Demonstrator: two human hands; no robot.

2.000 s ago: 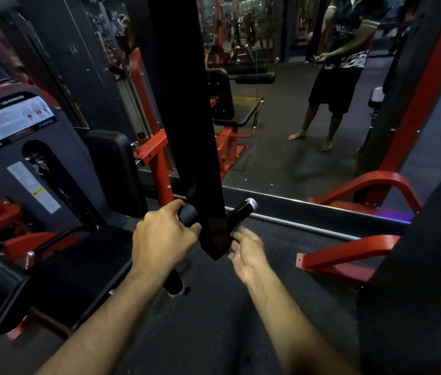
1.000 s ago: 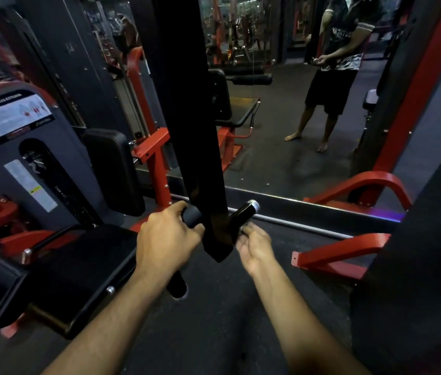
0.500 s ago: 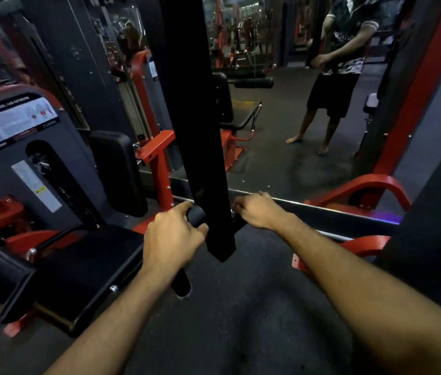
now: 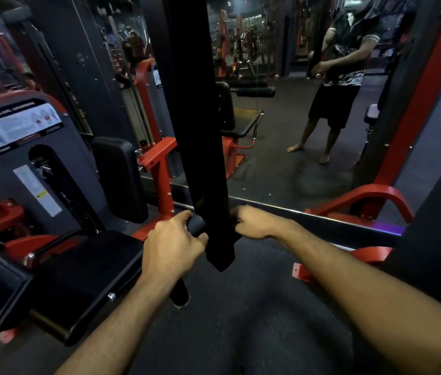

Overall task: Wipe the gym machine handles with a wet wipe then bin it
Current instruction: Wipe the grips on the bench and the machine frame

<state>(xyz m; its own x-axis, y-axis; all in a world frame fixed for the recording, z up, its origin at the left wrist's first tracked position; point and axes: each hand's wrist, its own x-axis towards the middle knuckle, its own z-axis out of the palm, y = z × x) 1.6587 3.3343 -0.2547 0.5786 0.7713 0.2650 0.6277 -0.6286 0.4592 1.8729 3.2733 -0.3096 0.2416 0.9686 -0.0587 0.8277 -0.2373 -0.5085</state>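
Black flat upright bar point(image 4: 200, 131), matte, square-cut at its lower end; taken as landmark. A round black handle point(image 4: 197, 225) crosses behind its lower end, smooth, cylindrical, slanting down to a capped tip point(image 4: 180, 295) on the left side.

Left hand point(image 4: 172, 244) is clenched round the handle just left of the upright bar, thumb over the top. Right hand point(image 4: 254, 221) grasps the handle's other half just right of the upright bar, fingers curled, that half hidden beneath them. No wipe can be made out; too dark to tell whether one sits under either palm.

Left of the upright bar: a padded black seat point(image 4: 78, 277), vinyl, rounded edge, near the left forearm. Red steel frame point(image 4: 159, 169) behind. Below and right of the upright bar, dark rubber floor point(image 4: 241, 320), open. Beyond it, a mirror point(image 4: 281, 131) with a bright metal lower edge.
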